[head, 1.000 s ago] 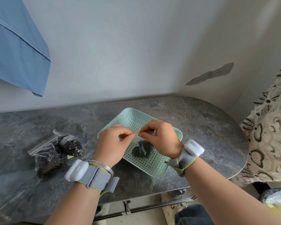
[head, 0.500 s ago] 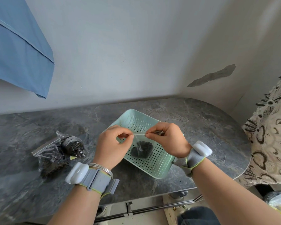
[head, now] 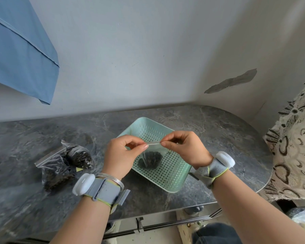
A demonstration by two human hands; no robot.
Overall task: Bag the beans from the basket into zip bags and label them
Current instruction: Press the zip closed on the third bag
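1. Basket (head: 167, 176): mint plastic, perforated, smooth, satin rather than shiny.
2. Zip bag (head: 151, 148): thin clear plastic film, catching the light.
3. Tabletop (head: 218, 138): grey marbled stone look, smooth, faint sheen.
4. Filled bags (head: 55, 164): crinkled glossy plastic.
5. Bangles (head: 113, 179): bright polished metal.
6. Blue cloth (head: 16, 59): matt fabric.

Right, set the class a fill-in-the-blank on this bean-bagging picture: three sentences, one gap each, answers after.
The left hand and right hand pinch the top edge of a zip bag holding dark ____. The bag hangs over a mint-green ____ full of holes. Left of it, ____ filled bags lie on the grey table.
Missing words: beans; basket; two.
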